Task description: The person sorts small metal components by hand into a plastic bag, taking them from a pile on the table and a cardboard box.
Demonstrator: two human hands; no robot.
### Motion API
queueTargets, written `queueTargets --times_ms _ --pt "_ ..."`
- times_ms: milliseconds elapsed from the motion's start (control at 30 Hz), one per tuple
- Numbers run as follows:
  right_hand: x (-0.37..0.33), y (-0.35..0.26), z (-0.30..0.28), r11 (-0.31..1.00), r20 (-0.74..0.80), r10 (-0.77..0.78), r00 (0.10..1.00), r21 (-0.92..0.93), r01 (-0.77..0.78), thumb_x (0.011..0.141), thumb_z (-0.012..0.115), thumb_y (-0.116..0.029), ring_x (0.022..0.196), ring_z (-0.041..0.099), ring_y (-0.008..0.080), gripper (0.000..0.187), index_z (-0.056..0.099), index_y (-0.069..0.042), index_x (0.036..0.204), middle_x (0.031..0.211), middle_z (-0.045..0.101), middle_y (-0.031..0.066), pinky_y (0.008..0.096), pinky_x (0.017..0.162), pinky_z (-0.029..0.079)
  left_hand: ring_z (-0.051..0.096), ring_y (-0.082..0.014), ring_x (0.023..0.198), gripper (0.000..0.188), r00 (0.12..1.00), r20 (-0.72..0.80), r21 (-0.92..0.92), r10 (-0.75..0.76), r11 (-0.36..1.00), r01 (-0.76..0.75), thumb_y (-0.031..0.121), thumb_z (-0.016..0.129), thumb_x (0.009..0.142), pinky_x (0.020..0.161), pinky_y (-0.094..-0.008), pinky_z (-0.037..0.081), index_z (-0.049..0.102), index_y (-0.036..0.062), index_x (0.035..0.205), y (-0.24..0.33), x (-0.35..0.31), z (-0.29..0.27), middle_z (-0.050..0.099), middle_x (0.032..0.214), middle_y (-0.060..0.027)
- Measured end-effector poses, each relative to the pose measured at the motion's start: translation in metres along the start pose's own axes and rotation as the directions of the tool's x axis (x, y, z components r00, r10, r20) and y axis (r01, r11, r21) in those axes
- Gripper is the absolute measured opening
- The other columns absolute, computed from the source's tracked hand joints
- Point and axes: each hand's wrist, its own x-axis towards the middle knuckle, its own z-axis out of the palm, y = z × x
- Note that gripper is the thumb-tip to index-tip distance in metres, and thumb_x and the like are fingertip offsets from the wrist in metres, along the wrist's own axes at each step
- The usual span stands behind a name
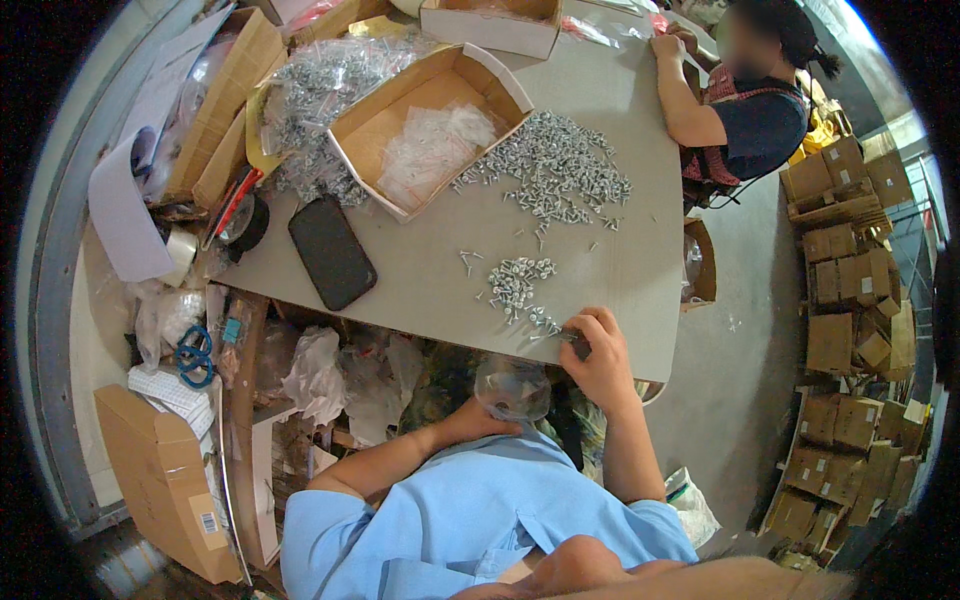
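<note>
My left hand (470, 423) is below the table's front edge, in front of my shirt, closed around a rounded clear plastic container (512, 388); whether it is stiff or a bag I cannot tell. Bent fingers of my right hand (602, 358) rest at the table edge, their tips closed on a few small metal screws (541, 320). Just beyond lies a small heap of screws (518, 280), with a few strays around it. Farther back spreads a larger screw pile (562, 165), beside an open cardboard tray (365, 132) holding small clear plastic bags (440, 150).
A black phone-like slab (332, 252) lies on the table (430, 275). Bagged screws (325, 85) crowd the far left. Blue-handled scissors (194, 357) and a cardboard box (165, 480) are at left. A co-worker (752, 120) sits at far right; stacked cartons (845, 270) line the right.
</note>
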Motion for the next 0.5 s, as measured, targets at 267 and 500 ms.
queueTargets --times_ms 267,500 --pt "-0.005 0.001 0.001 0.999 -0.068 -0.011 0.998 -0.031 0.009 0.070 0.064 0.000 0.081 0.060 0.0293 0.019 0.062 -0.002 0.088 0.094 0.058 0.0138 0.0347 0.069 0.050 0.053 -0.0259 0.110 0.058 0.999 -0.044 -0.047 0.029 0.998 -0.031 0.045 0.077 0.071 0.096 -0.0359 0.040 0.060 0.0071 0.111 0.002 -0.001 0.003 0.059 0.116 -0.0133" --pt "-0.022 -0.027 0.000 0.986 0.191 -0.062 0.980 0.163 0.031 0.070 0.067 0.000 0.080 0.061 0.0275 0.016 0.064 -0.003 0.085 0.094 0.059 0.0119 0.0338 0.067 0.052 0.054 -0.0270 0.109 0.060 1.000 -0.010 -0.064 0.014 0.998 -0.015 0.045 0.077 0.071 0.095 -0.0367 0.041 0.058 0.0061 0.112 0.000 0.004 0.003 0.060 0.114 -0.0132"
